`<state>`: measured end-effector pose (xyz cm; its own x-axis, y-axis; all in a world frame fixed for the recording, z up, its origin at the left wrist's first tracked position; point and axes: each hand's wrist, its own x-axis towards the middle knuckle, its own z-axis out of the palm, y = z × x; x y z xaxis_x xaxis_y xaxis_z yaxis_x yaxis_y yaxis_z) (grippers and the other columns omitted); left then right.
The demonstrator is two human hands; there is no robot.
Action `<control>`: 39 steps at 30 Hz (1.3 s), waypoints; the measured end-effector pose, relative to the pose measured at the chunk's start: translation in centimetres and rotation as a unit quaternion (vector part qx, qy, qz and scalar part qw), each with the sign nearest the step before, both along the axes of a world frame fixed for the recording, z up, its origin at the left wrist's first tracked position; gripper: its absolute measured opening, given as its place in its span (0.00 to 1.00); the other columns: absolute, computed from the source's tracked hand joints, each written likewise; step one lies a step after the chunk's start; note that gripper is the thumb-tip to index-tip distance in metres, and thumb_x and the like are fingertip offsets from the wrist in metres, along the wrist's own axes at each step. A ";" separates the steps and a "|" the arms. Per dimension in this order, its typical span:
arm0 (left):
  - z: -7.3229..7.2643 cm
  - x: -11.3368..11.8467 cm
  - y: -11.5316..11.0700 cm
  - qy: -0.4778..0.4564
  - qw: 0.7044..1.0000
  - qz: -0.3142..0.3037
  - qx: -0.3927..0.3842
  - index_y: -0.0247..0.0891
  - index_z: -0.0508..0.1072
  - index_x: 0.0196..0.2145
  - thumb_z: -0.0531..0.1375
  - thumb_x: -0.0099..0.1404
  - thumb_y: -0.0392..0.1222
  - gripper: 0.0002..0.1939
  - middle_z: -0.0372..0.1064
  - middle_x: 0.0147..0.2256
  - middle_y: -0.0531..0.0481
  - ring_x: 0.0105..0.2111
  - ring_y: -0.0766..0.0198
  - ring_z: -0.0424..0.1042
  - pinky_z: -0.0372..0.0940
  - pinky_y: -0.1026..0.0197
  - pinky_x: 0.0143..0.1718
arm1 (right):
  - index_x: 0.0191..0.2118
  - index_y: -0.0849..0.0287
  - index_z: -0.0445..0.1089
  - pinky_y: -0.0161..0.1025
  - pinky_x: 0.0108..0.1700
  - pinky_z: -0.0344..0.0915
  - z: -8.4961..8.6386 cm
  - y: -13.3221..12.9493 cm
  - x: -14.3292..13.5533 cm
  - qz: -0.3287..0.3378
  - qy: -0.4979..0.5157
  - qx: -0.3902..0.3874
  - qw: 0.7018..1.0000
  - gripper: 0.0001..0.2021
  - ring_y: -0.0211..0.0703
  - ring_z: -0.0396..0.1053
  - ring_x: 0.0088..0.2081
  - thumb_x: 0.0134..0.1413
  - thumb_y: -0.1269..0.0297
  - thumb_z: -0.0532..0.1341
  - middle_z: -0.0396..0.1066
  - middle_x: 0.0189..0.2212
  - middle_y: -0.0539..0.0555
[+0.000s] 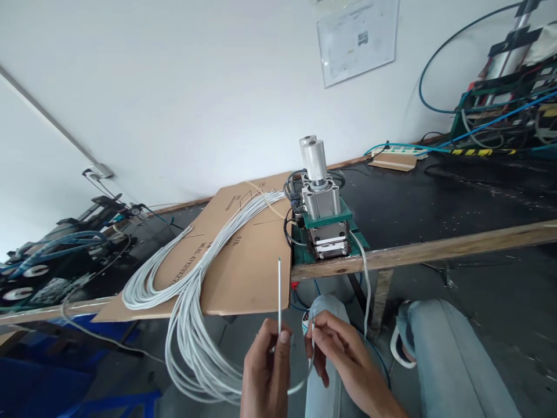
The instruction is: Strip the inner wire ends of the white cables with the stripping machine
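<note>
My left hand [266, 366] pinches a thin white cable [279, 293], its dark tip pointing up. Close beside it, my right hand [342, 354] has thumb and fingers closed on the end of a grey-white cable [311, 363], which curves down and left below my hands. A large bundle of white cables [191, 284] lies looped on a flat cardboard sheet [250, 278] and sags over its front edge. Beyond my hands, at the table edge, stands a small pneumatic press [324, 203] with metal cylinders on a green base.
A wooden-edged black table [400, 209] runs to the right, carrying a power strip [398, 152] and another machine [505, 87] with blue hoses. More equipment [43, 267] stands at left. A blue stool [43, 377] is at lower left. A sheet [359, 43] hangs on the wall.
</note>
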<state>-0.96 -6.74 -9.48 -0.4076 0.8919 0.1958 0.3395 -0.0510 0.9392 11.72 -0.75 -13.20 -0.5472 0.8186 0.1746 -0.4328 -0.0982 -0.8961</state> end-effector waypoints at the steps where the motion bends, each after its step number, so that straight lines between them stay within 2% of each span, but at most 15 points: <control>1: 0.4 0.0 0.1 -0.015 1.000 -0.015 -0.020 0.39 0.73 0.29 0.59 0.70 0.55 0.18 0.60 0.21 0.57 0.20 0.67 0.56 0.54 0.67 0.21 | 0.32 0.58 0.65 0.30 0.21 0.54 -0.1 -0.3 0.1 0.010 -0.008 0.003 1.000 0.20 0.31 0.58 0.20 0.68 0.46 0.57 0.62 0.25 0.46; 4: 1.3 0.0 0.6 -0.049 0.995 -0.079 -0.046 0.38 0.76 0.30 0.63 0.66 0.53 0.16 0.63 0.21 0.56 0.19 0.68 0.56 0.51 0.68 0.19 | 0.31 0.58 0.65 0.30 0.21 0.50 0.0 -0.9 0.4 0.014 -0.039 0.009 0.999 0.21 0.31 0.53 0.20 0.68 0.45 0.57 0.57 0.22 0.44; 7: 1.9 0.0 1.1 -0.070 0.990 -0.112 -0.045 0.37 0.76 0.27 0.65 0.65 0.50 0.15 0.64 0.20 0.55 0.18 0.69 0.58 0.53 0.68 0.20 | 0.32 0.58 0.67 0.31 0.22 0.50 0.2 -1.0 0.6 0.020 -0.051 0.013 0.998 0.21 0.31 0.53 0.22 0.68 0.45 0.57 0.59 0.23 0.45; 12: 2.2 -0.4 1.1 -0.057 0.990 -0.121 -0.037 0.37 0.78 0.24 0.65 0.65 0.44 0.13 0.66 0.21 0.54 0.20 0.68 0.62 0.57 0.67 0.23 | 0.32 0.58 0.67 0.31 0.23 0.51 0.2 -0.9 0.8 0.026 -0.060 0.026 0.998 0.20 0.32 0.55 0.22 0.67 0.46 0.57 0.60 0.23 0.45; 17: 1.8 -0.8 1.1 -0.040 0.992 -0.115 -0.045 0.36 0.77 0.25 0.65 0.63 0.42 0.10 0.67 0.22 0.53 0.22 0.65 0.67 0.60 0.66 0.25 | 0.33 0.58 0.68 0.32 0.25 0.53 0.2 -0.8 1.0 0.019 -0.104 0.051 0.993 0.19 0.34 0.59 0.25 0.68 0.47 0.57 0.64 0.25 0.47; 21: 1.9 -1.1 1.2 0.026 0.991 -0.112 -0.073 0.36 0.76 0.24 0.62 0.61 0.40 0.09 0.64 0.21 0.54 0.21 0.66 0.60 0.55 0.65 0.24 | 0.30 0.56 0.66 0.33 0.30 0.57 0.3 -0.4 1.8 -0.006 -0.170 0.126 0.977 0.17 0.38 0.65 0.28 0.68 0.52 0.57 0.66 0.24 0.47; 24: 2.6 -1.0 1.3 0.107 0.981 -0.130 -0.093 0.37 0.74 0.23 0.59 0.59 0.34 0.07 0.59 0.20 0.57 0.21 0.68 0.55 0.51 0.66 0.22 | 0.30 0.55 0.65 0.35 0.32 0.59 0.4 -0.2 2.4 -0.030 -0.223 0.207 0.952 0.14 0.39 0.66 0.28 0.68 0.59 0.56 0.66 0.24 0.47; 28: 3.4 -0.7 1.5 0.245 0.953 -0.167 -0.069 0.38 0.72 0.23 0.57 0.53 0.24 0.11 0.59 0.21 0.57 0.21 0.68 0.59 0.54 0.67 0.24 | 0.31 0.54 0.64 0.37 0.32 0.59 0.4 -0.4 2.8 -0.036 -0.274 0.266 0.924 0.11 0.41 0.67 0.29 0.68 0.65 0.54 0.69 0.27 0.49; 31: 3.5 -0.5 1.6 0.288 0.939 -0.174 -0.070 0.39 0.72 0.24 0.56 0.51 0.22 0.13 0.63 0.23 0.56 0.22 0.67 0.63 0.56 0.67 0.26 | 0.29 0.54 0.62 0.36 0.31 0.58 0.3 -0.5 2.9 -0.046 -0.265 0.275 0.923 0.12 0.41 0.66 0.28 0.67 0.66 0.54 0.68 0.26 0.48; 33: 3.3 -0.4 1.5 0.270 0.944 -0.173 -0.076 0.39 0.72 0.23 0.57 0.51 0.22 0.12 0.64 0.23 0.56 0.22 0.67 0.62 0.56 0.67 0.25 | 0.28 0.55 0.61 0.36 0.30 0.58 -0.1 -0.5 2.9 -0.043 -0.240 0.257 0.935 0.13 0.40 0.66 0.27 0.67 0.64 0.55 0.67 0.24 0.48; 35: 2.8 -0.3 1.5 0.202 0.962 -0.163 -0.085 0.39 0.71 0.23 0.58 0.52 0.24 0.10 0.63 0.21 0.56 0.21 0.68 0.60 0.54 0.67 0.23 | 0.28 0.55 0.64 0.34 0.28 0.59 -0.8 -0.7 2.6 -0.017 -0.206 0.196 0.958 0.15 0.39 0.66 0.26 0.68 0.59 0.57 0.66 0.22 0.48; 37: 2.1 -0.2 1.4 0.073 0.981 -0.148 -0.100 0.39 0.71 0.24 0.60 0.55 0.29 0.07 0.65 0.19 0.56 0.19 0.67 0.62 0.55 0.67 0.22 | 0.30 0.56 0.67 0.32 0.24 0.58 -1.7 -1.0 1.9 0.016 -0.146 0.101 0.984 0.17 0.37 0.64 0.22 0.68 0.53 0.57 0.65 0.22 0.47; 39: 1.1 0.0 1.2 -0.064 0.986 -0.120 -0.101 0.38 0.71 0.25 0.62 0.58 0.34 0.05 0.67 0.18 0.55 0.18 0.66 0.66 0.58 0.67 0.22 | 0.31 0.57 0.67 0.30 0.19 0.56 -2.6 -1.5 0.8 0.027 -0.060 0.011 0.998 0.19 0.33 0.60 0.18 0.67 0.47 0.58 0.65 0.22 0.46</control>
